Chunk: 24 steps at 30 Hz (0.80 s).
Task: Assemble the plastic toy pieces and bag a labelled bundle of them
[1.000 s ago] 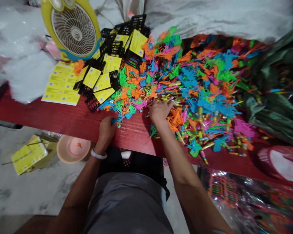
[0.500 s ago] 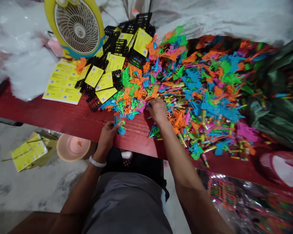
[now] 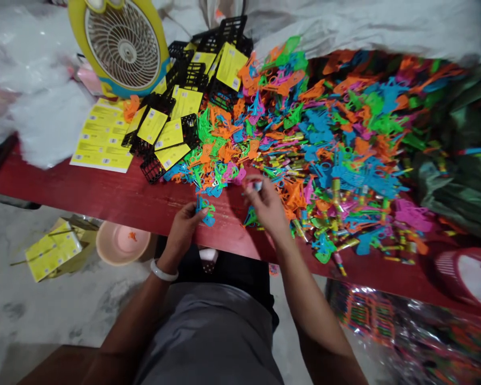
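Observation:
A big heap of small coloured plastic toy pieces (image 3: 328, 133) in orange, blue, green and pink covers the red table (image 3: 104, 198). My left hand (image 3: 184, 227) pinches a few blue and green pieces (image 3: 205, 209) just above the table's near edge. My right hand (image 3: 266, 206) is lifted off the pile's near edge, its fingers closed on a small pink and white piece (image 3: 255, 185). The two hands are a short gap apart.
Black plastic baskets with yellow cards (image 3: 172, 128) lie left of the heap, beside a sheet of yellow labels (image 3: 102, 139) and a yellow fan (image 3: 120, 45). A pink bowl (image 3: 122, 243) and a yellow pack (image 3: 52, 251) lie on the floor. A red basket (image 3: 468, 278) sits at right.
My right hand has drawn back from the heap with a small piece pinched in its fingers. My left hand has risen slightly towards it, its pieces now showing between the fingers.

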Motion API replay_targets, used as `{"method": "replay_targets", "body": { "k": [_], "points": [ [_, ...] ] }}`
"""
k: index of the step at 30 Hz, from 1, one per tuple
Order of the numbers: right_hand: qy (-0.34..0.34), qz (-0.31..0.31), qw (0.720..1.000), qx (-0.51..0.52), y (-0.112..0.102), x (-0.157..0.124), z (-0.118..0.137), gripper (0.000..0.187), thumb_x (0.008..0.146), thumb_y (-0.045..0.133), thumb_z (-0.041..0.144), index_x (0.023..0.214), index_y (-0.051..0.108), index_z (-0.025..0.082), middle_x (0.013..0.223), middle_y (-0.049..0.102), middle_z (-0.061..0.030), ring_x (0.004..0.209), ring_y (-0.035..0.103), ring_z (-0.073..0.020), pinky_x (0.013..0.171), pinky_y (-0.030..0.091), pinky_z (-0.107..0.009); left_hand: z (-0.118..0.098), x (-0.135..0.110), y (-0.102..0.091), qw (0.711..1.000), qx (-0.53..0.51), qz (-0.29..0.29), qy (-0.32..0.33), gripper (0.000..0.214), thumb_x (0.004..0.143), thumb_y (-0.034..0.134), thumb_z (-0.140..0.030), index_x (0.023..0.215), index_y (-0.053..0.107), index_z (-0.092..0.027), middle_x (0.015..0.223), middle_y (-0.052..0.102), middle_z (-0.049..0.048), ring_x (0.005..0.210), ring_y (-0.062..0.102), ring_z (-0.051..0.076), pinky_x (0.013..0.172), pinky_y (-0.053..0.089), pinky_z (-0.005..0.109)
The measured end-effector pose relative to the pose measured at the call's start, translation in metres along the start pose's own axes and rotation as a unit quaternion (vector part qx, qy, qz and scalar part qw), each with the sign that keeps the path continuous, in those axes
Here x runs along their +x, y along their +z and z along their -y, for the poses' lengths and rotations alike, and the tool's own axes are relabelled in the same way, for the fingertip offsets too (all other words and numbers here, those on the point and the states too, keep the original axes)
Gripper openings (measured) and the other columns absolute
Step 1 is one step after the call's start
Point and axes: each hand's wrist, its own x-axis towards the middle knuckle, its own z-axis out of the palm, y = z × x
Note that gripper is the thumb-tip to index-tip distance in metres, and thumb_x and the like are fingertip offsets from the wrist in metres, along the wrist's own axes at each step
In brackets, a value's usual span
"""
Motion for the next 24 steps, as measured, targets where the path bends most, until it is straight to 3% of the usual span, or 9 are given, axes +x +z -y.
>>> {"method": "replay_targets", "body": {
  "k": [2, 4, 8, 12, 15, 18, 21, 24],
  "points": [
    [0.06, 0.079, 0.988, 0.115, 0.019, -0.023, 0.001, 0.033, 0.096, 0.056, 0.051, 0.114, 0.057, 0.023, 0.07, 0.059, 0.0036, 0.056, 0.055, -0.0146, 0.059, 0.046, -0.029, 0.001, -0.001, 0.006, 0.999, 0.025, 0.008, 0.037, 0.028, 0.072, 0.084, -0.039, 0.089, 0.075, -0.019, 0.088, 0.073, 0.002, 0.083, 0.063, 0.016, 0.084, 0.049, 0.03],
    [0.112, 0.105, 0.969, 0.192, 0.036, -0.04, 0.0, 0.034, 0.093, 0.062, 0.054, 0.106, 0.058, 0.023, 0.061, 0.057, 0.0065, 0.053, 0.055, -0.0141, 0.058, 0.046, -0.028, 0.003, -0.002, 0.011, 0.998, 0.021, 0.004, 0.059, 0.027, 0.073, 0.083, -0.039, 0.088, 0.074, -0.019, 0.089, 0.073, 0.0016, 0.086, 0.063, 0.017, 0.087, 0.048, 0.031],
    [0.136, 0.086, 0.944, 0.287, 0.055, -0.056, -0.001, 0.036, 0.091, 0.065, 0.055, 0.103, 0.057, 0.022, 0.062, 0.062, 0.0054, 0.056, 0.058, -0.014, 0.06, 0.049, -0.028, 0.011, 0.0, 0.016, 0.998, -0.046, -0.006, 0.042, 0.028, 0.073, 0.084, -0.04, 0.087, 0.071, -0.019, 0.084, 0.07, -0.0009, 0.079, 0.06, 0.013, 0.082, 0.047, 0.027],
    [0.123, 0.08, 0.949, 0.28, 0.061, -0.061, 0.001, 0.032, 0.095, 0.059, 0.052, 0.107, 0.059, 0.022, 0.064, 0.063, 0.0046, 0.052, 0.054, -0.0127, 0.055, 0.045, -0.026, 0.015, 0.0, 0.016, 0.997, -0.069, 0.004, 0.032, 0.031, 0.073, 0.085, -0.04, 0.089, 0.071, -0.018, 0.084, 0.069, -0.0013, 0.075, 0.058, 0.011, 0.077, 0.047, 0.026],
    [0.064, 0.018, 0.985, 0.158, 0.062, -0.062, -0.005, 0.023, 0.093, 0.064, 0.044, 0.102, 0.061, 0.023, 0.076, 0.067, 0.0009, 0.064, 0.061, -0.0156, 0.061, 0.051, -0.029, 0.016, -0.002, 0.017, 0.997, -0.063, -0.011, 0.039, 0.032, 0.071, 0.086, -0.039, 0.09, 0.07, -0.019, 0.088, 0.069, -0.0008, 0.081, 0.06, 0.013, 0.083, 0.048, 0.027],
    [-0.075, -0.071, 0.995, -0.002, 0.062, -0.063, -0.014, 0.01, 0.095, 0.06, 0.032, 0.1, 0.065, 0.024, 0.095, 0.07, -0.0056, 0.09, 0.067, -0.0211, 0.081, 0.056, -0.035, 0.016, -0.008, 0.019, 0.996, -0.082, 0.019, 0.018, 0.034, 0.071, 0.087, -0.039, 0.094, 0.071, -0.02, 0.095, 0.07, 0.0004, 0.092, 0.063, 0.015, 0.09, 0.049, 0.029],
    [-0.193, -0.029, 0.979, -0.061, 0.061, -0.07, -0.018, 0.015, 0.098, 0.053, 0.026, 0.106, 0.066, 0.025, 0.102, 0.07, -0.0089, 0.098, 0.066, -0.0226, 0.085, 0.056, -0.038, 0.014, -0.012, 0.019, 0.993, -0.113, 0.029, -0.023, 0.041, 0.071, 0.087, -0.044, 0.1, 0.072, -0.02, 0.096, 0.071, 0.0015, 0.089, 0.063, 0.015, 0.085, 0.05, 0.028],
    [-0.199, 0.038, 0.978, -0.04, 0.059, -0.078, -0.014, 0.019, 0.101, 0.05, 0.026, 0.113, 0.066, 0.025, 0.11, 0.068, -0.0096, 0.105, 0.066, -0.0225, 0.087, 0.056, -0.037, 0.011, -0.013, 0.018, 0.993, -0.11, -0.007, -0.036, 0.041, 0.073, 0.084, -0.05, 0.095, 0.073, -0.017, 0.086, 0.072, 0.0014, 0.075, 0.062, 0.013, 0.075, 0.049, 0.027]
  ]
}}
